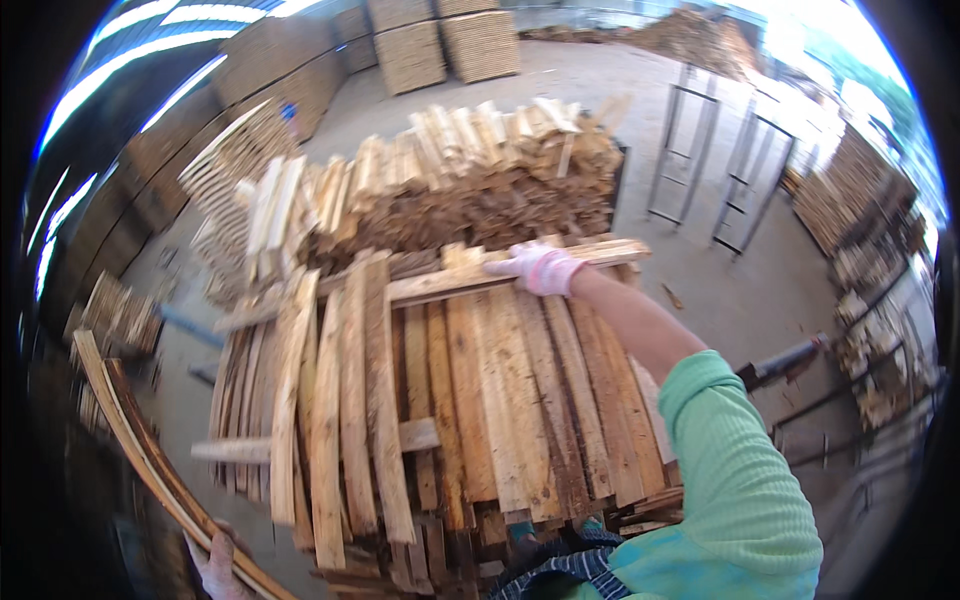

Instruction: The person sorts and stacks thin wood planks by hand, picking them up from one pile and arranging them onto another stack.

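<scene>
Across a grey concrete floor [560, 90] lined with tall tan lumber stacks [410, 55], reaches over a broad layer of rough brown wooden planks [512, 400]. Grips two long, narrow, bowed wooden boards [145, 455] at lower left with the pale-gloved left hand [217, 572]. Well apart, lays the pink-and-white-gloved right hand [545, 268] over a pale crosswise wooden batten [450, 283] atop the planks; cannot tell whether clamped on it.

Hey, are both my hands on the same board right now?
No, the right hand is on the crosswise board atop the stack, while the left hand holds long boards at the lower left.
</scene>
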Available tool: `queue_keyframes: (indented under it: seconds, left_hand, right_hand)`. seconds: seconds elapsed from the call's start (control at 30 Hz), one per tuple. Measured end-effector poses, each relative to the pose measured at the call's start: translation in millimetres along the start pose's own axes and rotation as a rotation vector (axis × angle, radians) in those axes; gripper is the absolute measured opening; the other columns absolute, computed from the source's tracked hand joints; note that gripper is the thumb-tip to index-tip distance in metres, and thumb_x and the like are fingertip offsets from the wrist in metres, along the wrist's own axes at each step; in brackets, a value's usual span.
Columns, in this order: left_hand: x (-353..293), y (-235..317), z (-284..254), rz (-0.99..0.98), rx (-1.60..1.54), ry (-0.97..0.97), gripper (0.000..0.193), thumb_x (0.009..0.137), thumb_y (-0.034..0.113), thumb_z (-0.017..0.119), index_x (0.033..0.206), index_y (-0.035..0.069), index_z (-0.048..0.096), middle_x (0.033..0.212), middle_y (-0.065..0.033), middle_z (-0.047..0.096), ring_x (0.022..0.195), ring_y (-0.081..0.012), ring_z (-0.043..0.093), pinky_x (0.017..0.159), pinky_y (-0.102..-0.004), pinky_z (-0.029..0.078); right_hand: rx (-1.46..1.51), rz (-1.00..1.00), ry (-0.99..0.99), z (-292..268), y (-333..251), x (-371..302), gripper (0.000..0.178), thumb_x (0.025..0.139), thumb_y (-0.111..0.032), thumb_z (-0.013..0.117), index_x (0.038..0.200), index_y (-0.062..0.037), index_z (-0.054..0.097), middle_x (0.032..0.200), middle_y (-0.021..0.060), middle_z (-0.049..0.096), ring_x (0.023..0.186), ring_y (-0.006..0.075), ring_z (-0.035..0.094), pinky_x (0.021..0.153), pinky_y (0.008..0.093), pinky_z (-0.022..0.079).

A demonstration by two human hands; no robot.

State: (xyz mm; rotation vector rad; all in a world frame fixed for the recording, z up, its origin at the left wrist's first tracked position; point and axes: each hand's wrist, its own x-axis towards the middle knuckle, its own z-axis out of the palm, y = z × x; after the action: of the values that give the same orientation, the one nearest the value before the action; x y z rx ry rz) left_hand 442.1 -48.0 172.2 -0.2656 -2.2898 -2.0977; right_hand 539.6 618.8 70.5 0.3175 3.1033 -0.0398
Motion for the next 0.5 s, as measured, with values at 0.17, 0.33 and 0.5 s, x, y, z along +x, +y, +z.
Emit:
queue_keyframes:
  seconds: [0.17,0.33,0.5]
  left_hand:
    - [-76,-19,-26,-0.107,-0.228,0.075,0.037,0.091,0.032,0.072,0.116,0.007,0.059,0.094,-0.0055,0.064,0.077,-0.0187,0.062,0.066,-0.0324,0.052]
    - [-133,-66,-28,-0.252,-0.402,0.264,0.035,0.091,0.025,0.072,0.114,0.002,0.061,0.094,-0.0118,0.068,0.085,-0.0255,0.067,0.076,-0.0406,0.057]
    - [-181,-89,1,-0.470,-0.627,0.198,0.037,0.092,0.020,0.072,0.120,-0.001,0.060,0.111,-0.0170,0.068,0.102,-0.0325,0.067,0.091,-0.0518,0.056]
  right_hand:
    - [0.049,-0.002,0.005,-1,3,3,0.065,0.090,-0.005,0.052,0.147,-0.0354,0.051,0.117,0.0255,0.062,0.111,0.0439,0.061,0.096,0.0502,0.049]
    - [0.019,0.015,-0.011,-2,-10,3,0.064,0.093,-0.018,0.064,0.150,-0.0389,0.045,0.126,0.0198,0.057,0.119,0.0413,0.056,0.101,0.0487,0.047]
    - [-0.049,0.068,-0.034,-14,-25,-4,0.064,0.095,-0.021,0.061,0.153,-0.0382,0.041,0.134,0.0203,0.053,0.127,0.0416,0.051,0.106,0.0545,0.043]
